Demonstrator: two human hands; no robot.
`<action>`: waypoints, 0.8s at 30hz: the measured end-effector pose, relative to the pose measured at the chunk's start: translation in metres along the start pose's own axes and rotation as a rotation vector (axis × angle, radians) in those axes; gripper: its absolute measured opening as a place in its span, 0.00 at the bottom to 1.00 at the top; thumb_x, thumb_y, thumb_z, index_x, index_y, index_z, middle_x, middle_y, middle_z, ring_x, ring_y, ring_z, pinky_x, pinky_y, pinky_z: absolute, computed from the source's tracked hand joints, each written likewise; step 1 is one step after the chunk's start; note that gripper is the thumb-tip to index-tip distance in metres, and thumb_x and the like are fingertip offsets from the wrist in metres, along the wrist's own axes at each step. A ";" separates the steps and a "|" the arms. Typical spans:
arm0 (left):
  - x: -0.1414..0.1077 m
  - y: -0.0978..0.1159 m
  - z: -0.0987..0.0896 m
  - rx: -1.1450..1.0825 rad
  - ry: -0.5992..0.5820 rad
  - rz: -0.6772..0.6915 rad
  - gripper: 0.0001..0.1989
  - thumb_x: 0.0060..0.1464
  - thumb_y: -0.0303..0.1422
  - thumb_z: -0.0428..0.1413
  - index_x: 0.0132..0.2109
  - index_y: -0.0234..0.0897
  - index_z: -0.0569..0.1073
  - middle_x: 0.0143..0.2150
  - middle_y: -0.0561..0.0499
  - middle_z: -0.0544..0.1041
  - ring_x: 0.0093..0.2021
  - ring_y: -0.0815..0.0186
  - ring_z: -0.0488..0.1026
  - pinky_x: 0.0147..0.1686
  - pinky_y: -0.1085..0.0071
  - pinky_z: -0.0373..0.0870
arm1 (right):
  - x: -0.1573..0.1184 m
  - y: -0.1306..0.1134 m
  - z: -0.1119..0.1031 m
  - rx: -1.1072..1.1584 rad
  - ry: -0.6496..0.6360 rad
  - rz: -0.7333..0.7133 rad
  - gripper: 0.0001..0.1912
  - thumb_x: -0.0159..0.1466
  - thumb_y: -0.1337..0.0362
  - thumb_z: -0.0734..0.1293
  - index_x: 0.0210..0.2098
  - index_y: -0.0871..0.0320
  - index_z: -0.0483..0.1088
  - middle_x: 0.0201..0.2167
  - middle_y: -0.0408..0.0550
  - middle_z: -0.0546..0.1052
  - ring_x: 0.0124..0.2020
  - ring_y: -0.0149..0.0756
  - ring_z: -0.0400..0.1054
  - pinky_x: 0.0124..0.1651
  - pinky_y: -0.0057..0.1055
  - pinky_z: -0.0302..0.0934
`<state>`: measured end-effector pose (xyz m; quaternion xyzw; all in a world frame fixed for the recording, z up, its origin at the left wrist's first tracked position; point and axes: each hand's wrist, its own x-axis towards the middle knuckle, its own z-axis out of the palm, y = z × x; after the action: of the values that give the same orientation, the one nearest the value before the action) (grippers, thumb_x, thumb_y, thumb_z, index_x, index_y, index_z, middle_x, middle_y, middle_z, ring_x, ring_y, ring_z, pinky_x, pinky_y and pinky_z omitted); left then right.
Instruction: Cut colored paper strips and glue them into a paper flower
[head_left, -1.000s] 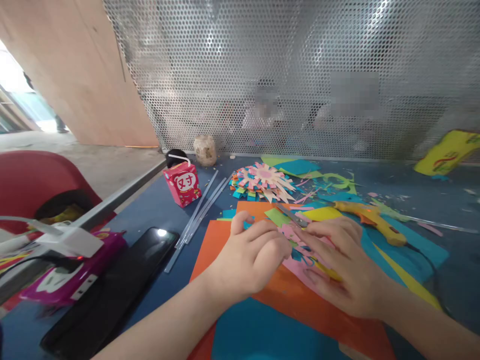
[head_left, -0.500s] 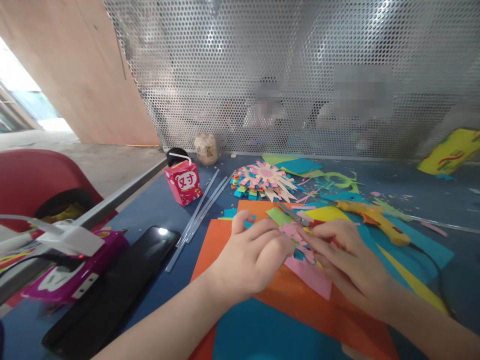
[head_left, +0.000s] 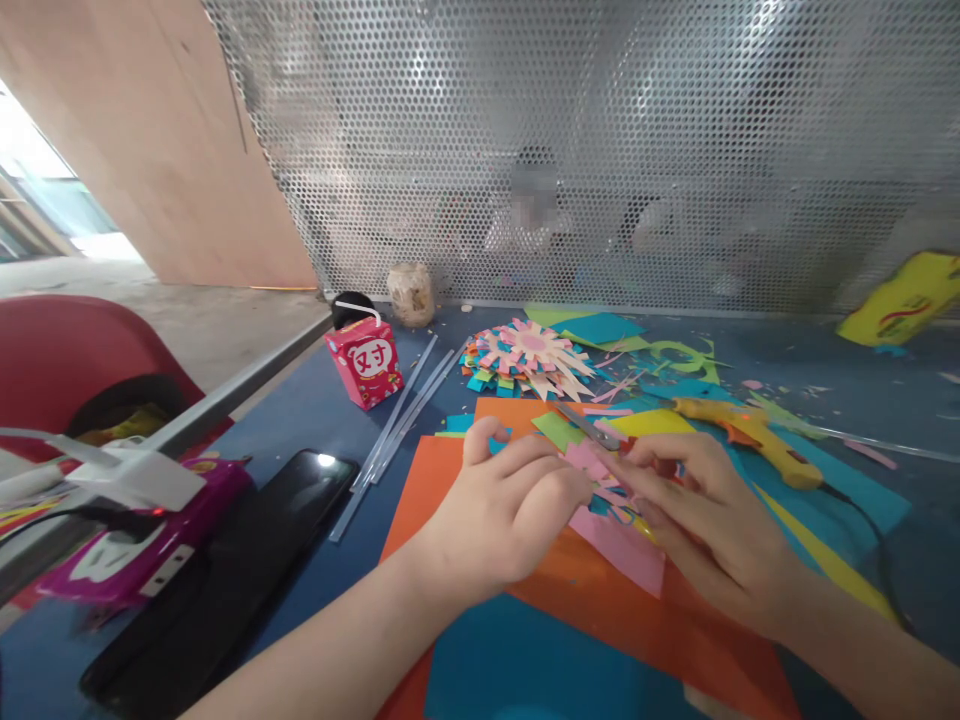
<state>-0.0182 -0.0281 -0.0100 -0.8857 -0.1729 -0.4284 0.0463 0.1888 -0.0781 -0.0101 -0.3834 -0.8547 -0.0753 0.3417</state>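
Observation:
Between my two hands is a small fringed paper flower (head_left: 606, 490) with pink and blue strips. My left hand (head_left: 517, 510) is closed on its left edge, thumb and fingers pinched. From the other side my right hand (head_left: 697, 510) grips it with bent fingers, which partly cover it. A pair of scissors (head_left: 596, 428) lies just beyond, its handles hidden by my right hand. Underneath are an orange sheet (head_left: 570, 580) and a pink paper piece (head_left: 626, 555). Finished-looking fringed paper flowers (head_left: 529, 350) are stacked farther back.
A yellow hot glue gun (head_left: 750, 435) with its cord lies at right on coloured paper. Clear glue sticks (head_left: 405, 420), a red drink carton (head_left: 367, 362), a jar (head_left: 412, 294) and a black phone (head_left: 225, 580) sit at left. A perforated metal panel (head_left: 465, 130) borders the back.
The flower's strips between my hands have shifted, with more pink and blue fringe showing. My right fingers have moved slightly; my left hand stays nearly in place.

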 end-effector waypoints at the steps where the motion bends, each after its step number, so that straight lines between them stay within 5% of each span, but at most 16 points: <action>1: 0.000 0.000 0.000 0.003 0.000 -0.002 0.10 0.53 0.20 0.53 0.38 0.37 0.62 0.32 0.58 0.78 0.33 0.72 0.72 0.42 0.65 0.50 | 0.001 0.000 0.000 0.008 -0.008 0.003 0.27 0.63 0.74 0.57 0.60 0.51 0.58 0.44 0.50 0.64 0.45 0.36 0.60 0.43 0.32 0.61; 16: 0.000 0.000 -0.002 0.034 -0.028 0.004 0.07 0.55 0.21 0.52 0.39 0.36 0.65 0.32 0.56 0.78 0.33 0.71 0.72 0.42 0.65 0.50 | 0.006 0.003 -0.002 0.040 0.030 -0.058 0.14 0.62 0.73 0.61 0.45 0.56 0.69 0.40 0.49 0.73 0.43 0.35 0.67 0.44 0.33 0.64; 24: -0.001 -0.001 -0.001 0.069 -0.011 -0.018 0.08 0.54 0.20 0.51 0.39 0.37 0.65 0.32 0.56 0.78 0.34 0.70 0.73 0.43 0.65 0.51 | 0.008 -0.002 0.000 0.078 0.075 0.053 0.13 0.62 0.71 0.61 0.45 0.52 0.67 0.36 0.45 0.76 0.38 0.35 0.70 0.40 0.34 0.67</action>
<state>-0.0203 -0.0275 -0.0101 -0.8843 -0.1961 -0.4175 0.0721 0.1839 -0.0744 -0.0052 -0.3891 -0.8332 -0.0470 0.3901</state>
